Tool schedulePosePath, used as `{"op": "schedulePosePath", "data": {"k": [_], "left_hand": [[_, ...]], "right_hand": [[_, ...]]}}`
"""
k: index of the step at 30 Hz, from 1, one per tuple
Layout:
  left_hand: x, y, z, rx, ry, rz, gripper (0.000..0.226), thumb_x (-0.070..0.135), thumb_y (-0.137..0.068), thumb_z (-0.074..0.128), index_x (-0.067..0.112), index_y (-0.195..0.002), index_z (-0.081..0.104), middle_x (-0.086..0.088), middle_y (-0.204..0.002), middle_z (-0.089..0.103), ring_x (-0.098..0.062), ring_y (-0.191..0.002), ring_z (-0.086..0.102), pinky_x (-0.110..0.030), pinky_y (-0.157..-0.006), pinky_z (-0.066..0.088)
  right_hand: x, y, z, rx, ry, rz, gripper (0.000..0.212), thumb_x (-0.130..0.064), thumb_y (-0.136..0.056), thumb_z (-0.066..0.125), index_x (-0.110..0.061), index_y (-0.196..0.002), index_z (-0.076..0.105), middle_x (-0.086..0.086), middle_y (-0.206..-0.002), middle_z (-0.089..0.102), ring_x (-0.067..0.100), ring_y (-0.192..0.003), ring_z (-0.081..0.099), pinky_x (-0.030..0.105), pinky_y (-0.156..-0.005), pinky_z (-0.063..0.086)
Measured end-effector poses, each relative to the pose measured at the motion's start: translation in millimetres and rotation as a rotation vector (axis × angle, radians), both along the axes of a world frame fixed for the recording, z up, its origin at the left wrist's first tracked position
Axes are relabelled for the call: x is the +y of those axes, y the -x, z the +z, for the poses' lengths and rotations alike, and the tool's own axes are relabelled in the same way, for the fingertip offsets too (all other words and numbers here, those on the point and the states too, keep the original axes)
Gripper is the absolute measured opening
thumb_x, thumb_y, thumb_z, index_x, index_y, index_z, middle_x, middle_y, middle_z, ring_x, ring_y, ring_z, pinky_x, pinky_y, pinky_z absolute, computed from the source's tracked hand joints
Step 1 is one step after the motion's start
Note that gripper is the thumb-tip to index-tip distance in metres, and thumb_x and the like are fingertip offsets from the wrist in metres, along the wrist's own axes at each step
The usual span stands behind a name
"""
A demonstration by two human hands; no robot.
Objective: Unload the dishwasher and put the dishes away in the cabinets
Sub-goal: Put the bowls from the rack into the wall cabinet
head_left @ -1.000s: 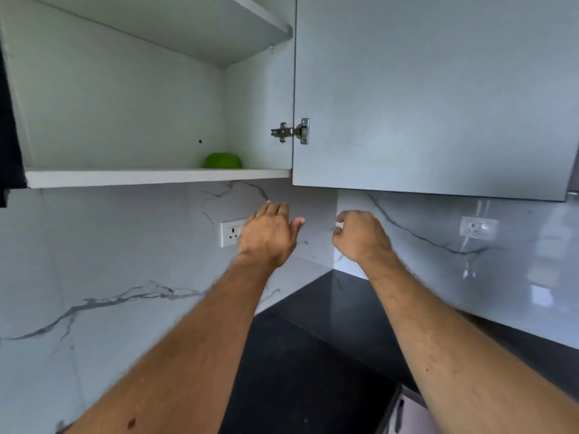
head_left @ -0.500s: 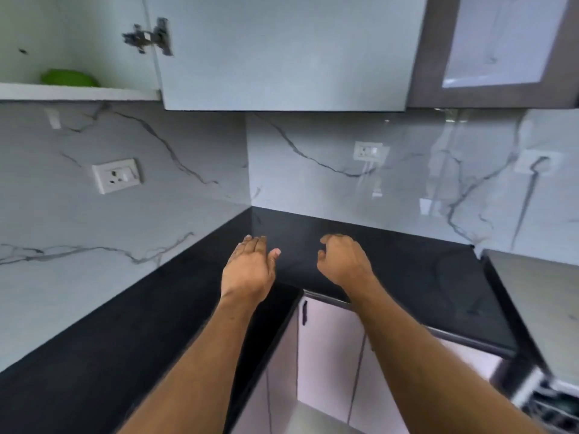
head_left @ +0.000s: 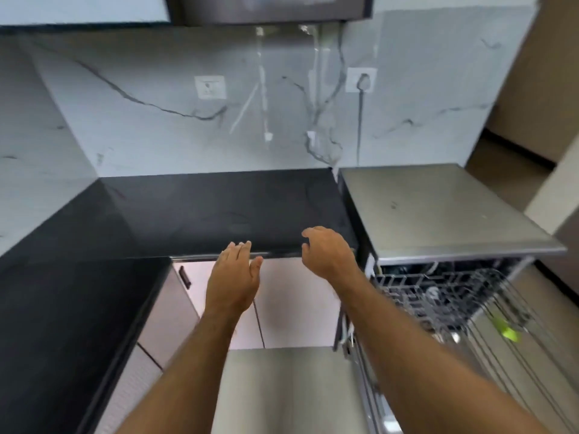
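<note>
Swinging down and to the right, the view has left the open wall cabinet with its green bowl on the shelf and now takes in the open dishwasher (head_left: 451,214), whose steel top sits just right of the black countertop (head_left: 194,214). That turn suggests one dish has been put away and the person is going back for the next.

Pulled out below the steel top is the wire dish rack (head_left: 445,296). It looks mostly bare in this blurred view; a small lime-green item (head_left: 506,330) lies toward its right side, and something pale and roundish further in is too smeared to name.

Both hands have dropped from cabinet height to the countertop's front edge. Left hand (head_left: 233,277) hangs with fingers straight and together, holding nothing. Right hand (head_left: 327,252), loosely curled and empty, is nearer the rack but not touching it.

My guess: it reaches into the rack next.
</note>
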State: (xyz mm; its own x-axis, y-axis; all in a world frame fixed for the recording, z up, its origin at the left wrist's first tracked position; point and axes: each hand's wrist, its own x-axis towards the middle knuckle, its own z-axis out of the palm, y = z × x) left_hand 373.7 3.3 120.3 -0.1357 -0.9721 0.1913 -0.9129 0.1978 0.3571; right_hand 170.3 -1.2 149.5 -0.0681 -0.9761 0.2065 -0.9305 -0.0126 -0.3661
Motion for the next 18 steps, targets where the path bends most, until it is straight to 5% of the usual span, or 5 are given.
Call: {"op": "schedulePosePath", "data": {"k": [6,13,18], "left_hand": [[0,95,-32,0.005,-0.029,-0.151,0.061,0.05,-0.102,0.034,0.018,-0.153,0.028,-0.003,-0.161,0.023,-0.024,-0.149,0.02,-0.04,-0.117,0.025],[18,160,-83,-0.096,-0.069,-0.48,0.054,0.037,-0.103,0.04,0.01,-0.15,0.034,-0.009,-0.157,0.032,-0.026,-0.147,0.027,-0.035,-0.116,0.025],[7,198,-108,-0.113,-0.101,-0.633,0.053,0.035,-0.102,0.039,0.005,-0.146,0.04,-0.012,-0.152,0.04,-0.026,-0.145,0.029,-0.036,-0.116,0.028]], "right_hand": [[34,96,-34,-0.012,-0.026,-0.162,0.029,-0.016,-0.084,0.052,-0.008,-0.108,0.066,0.012,-0.113,0.066,0.034,-0.105,0.062,0.042,-0.09,0.051],[69,160,-78,0.006,-0.194,-0.332,0.029,-0.013,-0.086,0.052,-0.007,-0.111,0.065,0.011,-0.11,0.067,0.029,-0.102,0.064,0.041,-0.088,0.055],[98,196,-97,0.011,-0.239,-0.49,0.027,-0.016,-0.093,0.051,-0.012,-0.117,0.061,0.006,-0.101,0.066,0.018,-0.083,0.066,0.034,-0.074,0.061]]}}
